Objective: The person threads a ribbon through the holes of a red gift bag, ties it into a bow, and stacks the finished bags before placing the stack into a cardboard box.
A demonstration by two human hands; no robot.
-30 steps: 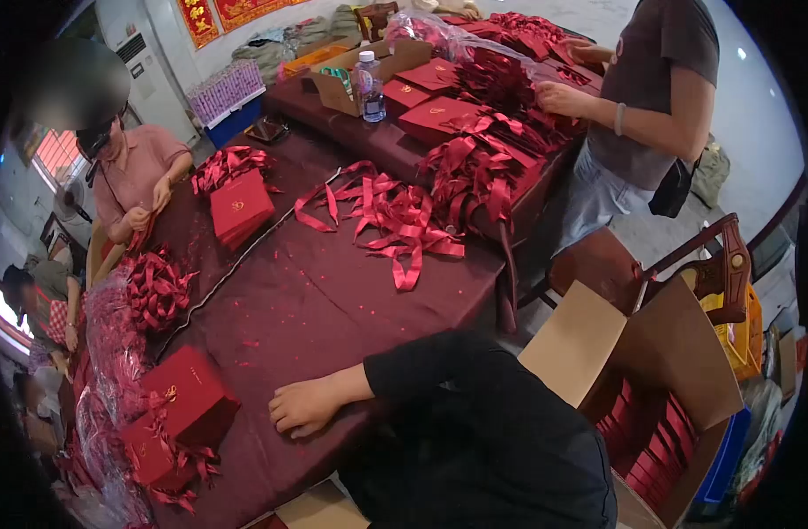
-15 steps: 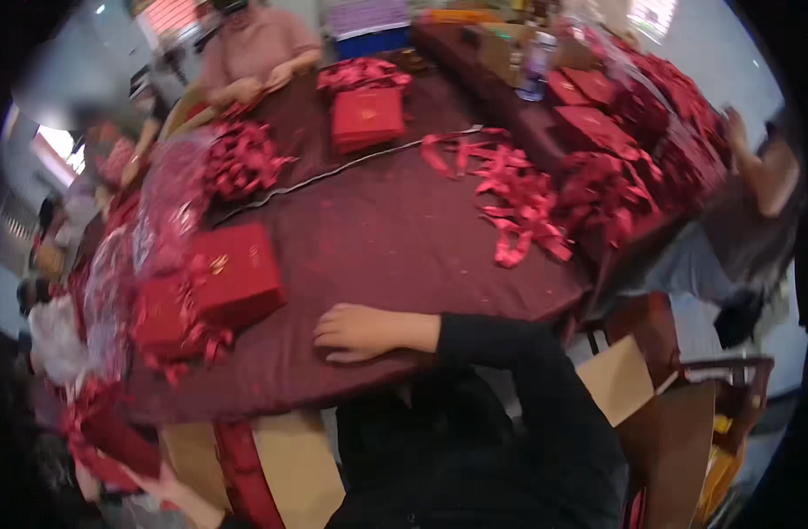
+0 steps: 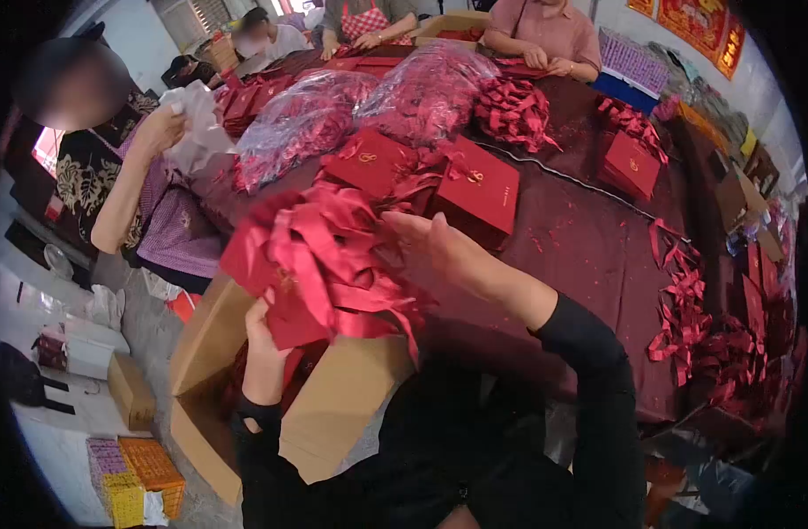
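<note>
My left hand grips the lower edge of a bundle of red gift bags, lifted over an open carton. A thick tangle of glossy red ribbon handles spills over the bundle and hides much of it. On its other side, my right hand is raised with fingers stretched out, the fingertips close by the ribbons and nothing in the palm. Just beyond that hand, a stack of red bags with gold print lies on the dark red tablecloth, beside another red stack.
Plastic-wrapped red ribbon bundles lie farther back. A person stands at the left holding white plastic; others work along the far side. Ribbon piles lie at the right. Crates stand on the floor.
The view has swung left. My left hand has brought the red bags up from beside the table to in front of me. My right hand has risen off the tablecloth towards them.
</note>
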